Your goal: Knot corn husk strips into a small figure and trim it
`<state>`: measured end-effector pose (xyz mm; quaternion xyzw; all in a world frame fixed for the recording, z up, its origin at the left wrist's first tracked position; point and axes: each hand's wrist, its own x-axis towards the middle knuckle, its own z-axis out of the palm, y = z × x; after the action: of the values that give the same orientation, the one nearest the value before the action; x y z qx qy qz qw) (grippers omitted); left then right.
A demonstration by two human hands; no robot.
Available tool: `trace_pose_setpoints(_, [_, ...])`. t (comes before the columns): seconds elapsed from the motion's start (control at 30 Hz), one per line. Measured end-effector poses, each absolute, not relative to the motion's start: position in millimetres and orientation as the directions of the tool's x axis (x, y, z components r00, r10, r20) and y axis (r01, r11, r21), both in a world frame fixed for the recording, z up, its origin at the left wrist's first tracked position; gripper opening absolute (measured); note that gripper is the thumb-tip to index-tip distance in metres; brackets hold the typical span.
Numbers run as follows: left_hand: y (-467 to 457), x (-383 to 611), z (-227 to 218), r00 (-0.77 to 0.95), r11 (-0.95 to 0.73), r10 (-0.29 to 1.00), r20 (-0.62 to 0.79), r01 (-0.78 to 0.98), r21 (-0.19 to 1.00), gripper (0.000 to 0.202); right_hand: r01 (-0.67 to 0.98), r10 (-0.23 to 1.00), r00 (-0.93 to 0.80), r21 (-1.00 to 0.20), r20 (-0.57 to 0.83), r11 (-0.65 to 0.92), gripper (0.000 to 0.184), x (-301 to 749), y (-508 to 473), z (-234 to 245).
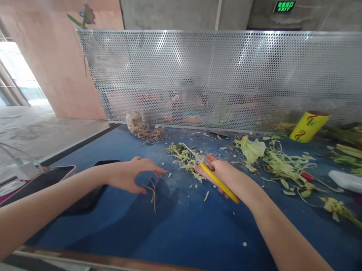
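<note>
My left hand (131, 173) is open over the blue table, its thumb and fingers spread apart. Just past the thumb lie a few short pieces of brown twine (153, 193); whether the thumb touches them I cannot tell. In my right hand (224, 175) is a knife with a long yellow handle (219, 181) and a thin metal blade (192, 153), pointing away to the left. Below and around the blade is a small heap of green plant trimmings (184, 157), with loose scraps scattered nearby.
At the back stand a twine ball (134, 121) and a perforated metal screen (174, 60). More cut greenery (286, 163), a yellow roll (309, 127) and a white bottle-like object (351, 181) occupy the right. Beneath my left forearm lie dark, phone-like devices (85, 199).
</note>
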<state>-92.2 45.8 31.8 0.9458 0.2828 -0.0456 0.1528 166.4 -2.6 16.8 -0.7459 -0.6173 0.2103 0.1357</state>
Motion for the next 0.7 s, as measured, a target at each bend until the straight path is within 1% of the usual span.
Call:
trace_pose_setpoints(0.07, [41.2,-88.4,31.3,0.836,-0.801,0.519,-0.181,0.549,0.238,0.062,0.869,0.981,0.125,-0.460,-0.151,-0.182,0.044,164.7,-0.7,18.0])
trace_pose_setpoints(0.17, [35.9,-81.6,29.1,0.816,-0.804,0.546,-0.189,0.574,0.157,0.056,0.878,0.985,0.087,-0.455,-0.151,-0.147,0.043,160.7,1.8,18.4])
trace_pose_setpoints(0.33, [37.0,-81.1,27.4,0.793,-0.788,0.593,-0.139,0.607,0.101,0.052,0.894,0.989,0.008,-0.443,-0.147,-0.073,0.047,155.1,-4.8,13.4])
trace_pose_setpoints(0.43, [42.1,-88.1,26.5,0.764,-0.770,0.633,-0.125,0.638,0.008,0.047,0.899,0.987,-0.056,-0.438,-0.150,-0.016,0.049,152.4,-14.2,10.7])
trace_pose_setpoints(0.5, [47.2,-94.2,25.3,0.760,-0.762,0.645,-0.084,0.647,0.004,0.046,0.913,0.983,-0.098,-0.408,-0.155,0.027,0.052,149.8,-19.3,10.7])
trace_pose_setpoints(0.57, [53.8,-100.4,24.4,0.727,-0.728,0.686,-0.041,0.686,-0.015,0.043,0.920,0.980,-0.111,-0.391,-0.165,0.038,0.053,147.2,-22.2,11.8])
trace_pose_setpoints(0.63, [61.7,-105.4,24.6,0.664,-0.663,0.748,0.021,0.748,-0.039,0.038,0.924,0.980,-0.108,-0.380,-0.166,0.037,0.048,145.1,-23.1,12.9])
trace_pose_setpoints(0.7, [69.8,-107.5,27.1,0.620,-0.619,0.775,0.120,0.784,-0.056,0.032,0.934,0.982,-0.097,-0.357,-0.160,0.034,0.038,143.7,-23.0,13.1])
